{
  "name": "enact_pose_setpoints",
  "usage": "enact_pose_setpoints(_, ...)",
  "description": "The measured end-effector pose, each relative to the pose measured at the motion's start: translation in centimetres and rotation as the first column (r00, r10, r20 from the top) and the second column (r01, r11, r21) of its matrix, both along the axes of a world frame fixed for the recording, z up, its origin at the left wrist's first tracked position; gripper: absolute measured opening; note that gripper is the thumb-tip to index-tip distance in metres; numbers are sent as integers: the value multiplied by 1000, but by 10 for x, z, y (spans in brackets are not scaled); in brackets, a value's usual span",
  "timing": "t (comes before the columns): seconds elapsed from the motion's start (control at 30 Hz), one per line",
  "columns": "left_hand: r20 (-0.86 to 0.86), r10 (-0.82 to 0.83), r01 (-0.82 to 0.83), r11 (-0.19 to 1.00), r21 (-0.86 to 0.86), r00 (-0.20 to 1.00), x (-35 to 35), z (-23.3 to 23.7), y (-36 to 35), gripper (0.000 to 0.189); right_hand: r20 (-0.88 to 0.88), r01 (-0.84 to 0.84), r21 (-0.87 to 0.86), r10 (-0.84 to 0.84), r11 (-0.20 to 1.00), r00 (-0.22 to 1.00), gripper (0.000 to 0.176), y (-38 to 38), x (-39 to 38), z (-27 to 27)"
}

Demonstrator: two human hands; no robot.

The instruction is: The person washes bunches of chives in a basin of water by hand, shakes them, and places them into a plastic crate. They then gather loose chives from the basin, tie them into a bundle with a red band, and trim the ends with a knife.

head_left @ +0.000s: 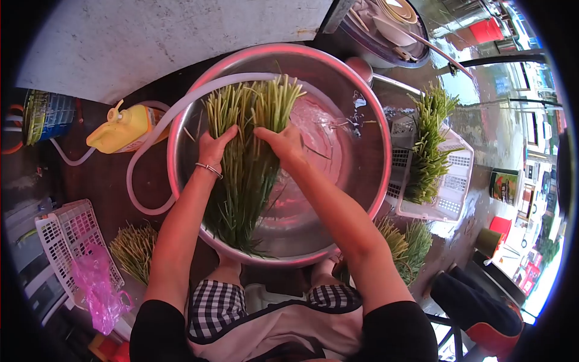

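Head view. The left hand (216, 149) and right hand (286, 146) hold a bundle of long green stalks (242, 181) over the metal basin (365, 187), which contains water. Fingers: closed around the stalks on both sides, thumbs uppermost; the undersides of the grips are hidden. The pale ends point away from the person; the leafy ends reach the near rim.

Handling, in my judgement: keep both grips level and firm without crushing, support the loose lower leaves, and keep the two clumps aligned at the pale ends. Stray blades near the rim are the likeliest to slip out.

Surroundings: a pale hose (131, 181) crosses the left rim and runs behind the pale ends; it is the chief obstruction on that side. Left of the basin stand a yellow jug (125, 130) and a white crate (62, 232) with a pink bag (99, 289). To the right, a white basket (452, 181) carries further stalks (430, 148). More bunches lie near either forearm, at left (135, 248) and right (415, 247).
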State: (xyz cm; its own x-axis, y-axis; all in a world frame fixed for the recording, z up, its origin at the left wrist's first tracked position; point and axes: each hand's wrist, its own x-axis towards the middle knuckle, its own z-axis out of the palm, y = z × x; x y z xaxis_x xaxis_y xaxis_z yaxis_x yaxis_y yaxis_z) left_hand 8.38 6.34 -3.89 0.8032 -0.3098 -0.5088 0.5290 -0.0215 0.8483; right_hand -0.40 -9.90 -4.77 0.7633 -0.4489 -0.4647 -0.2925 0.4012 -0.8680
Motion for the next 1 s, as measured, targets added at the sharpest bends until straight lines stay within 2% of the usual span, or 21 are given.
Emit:
enact_pose_setpoints(0.03, 41, 32, -35, 998, 61, 999, 2, -2, 5, 46, -21, -93, -17, 92, 996, 996, 41, -10, -10, 35)
enact_pose_setpoints(0.13, 192, 47, -81, 982, 170, 980, 2, -7, 13, 46, 142, -199, -61, 206, 978, 968, 45, -47, -44, 33)
enact_pose_setpoints(0.23, 308, 42, -123, 961, 247, 951, 1, -17, 16, 47, -10, 22, -141, -24, 990, 1000, 47, -72, -61, -1)
enact_pose_setpoints(0.33, 385, 26, -151, 943, 297, 923, 0, -12, 15, 50, 27, -156, -526, 200, 836, 979, 44, -59, -80, 18)
enact_pose_setpoints(0.37, 412, 16, -150, 944, 294, 911, 0, -16, 18, 50, 65, -216, -321, 249, 922, 966, 41, -60, -84, 30)
enact_pose_setpoints(0.47, 487, -29, -138, 943, 304, 873, -1, -28, 26, 55, -84, 125, -157, -139, 980, 987, 42, -86, -95, -7)
enact_pose_setpoints(0.5, 513, -46, -134, 942, 308, 857, 0, -33, 27, 57, -19, 240, -279, -256, 930, 967, 43, -84, -98, -23)
enact_pose_setpoints(0.6, 631, -136, -193, 884, 425, 764, -4, -55, 32, 67, 37, -99, -475, 132, 874, 991, 43, -73, -111, -30)
enact_pose_setpoints(0.63, 635, -242, -170, 839, 516, 733, -11, -25, 24, 77, 29, -164, -314, 182, 935, 983, 40, -73, -111, -2)
enact_pose_setpoints(0.67, 713, -329, -245, 782, 573, 619, -18, -11, 19, 78, -3, -12, -250, 12, 968, 1000, 40, -78, -113, -6)
enact_pose_setpoints(0.73, 782, -501, -430, 653, 623, 372, -33, 13, 8, 81, -98, 285, -135, -299, 949, 949, 38, -87, -114, -11)
enact_pose_setpoints(0.77, 809, -473, -306, 758, 576, 349, -41, 29, 2, 80, -323, 222, -337, -333, 915, 886, 37, -89, -112, -8)
enact_pose_setpoints(0.83, 801, -451, -52, 859, 509, 394, -57, 35, -15, 78, -121, 31, -497, -105, 867, 987, 36, -76, -118, -20)
enact_pose_setpoints(0.87, 792, -444, 76, 886, 457, 419, -63, 36, -21, 77, -32, -43, -579, 30, 814, 999, 35, -69, -122, -25)
enact_pose_setpoints(0.9, 711, -360, 213, 933, 291, 604, -69, 28, -26, 75, -27, -31, -544, 20, 839, 999, 31, -71, -125, -27)
enact_pose_setpoints(0.93, 580, -291, 298, 951, 86, 761, -71, 14, -30, 73, -72, 34, -416, -70, 909, 995, 30, -78, -126, -25)
enact_pose_setpoints(1.0, 565, -309, 258, 951, 170, 765, -61, -9, -26, 71, -206, 190, -156, -220, 969, 953, 27, -100, -134, -18)
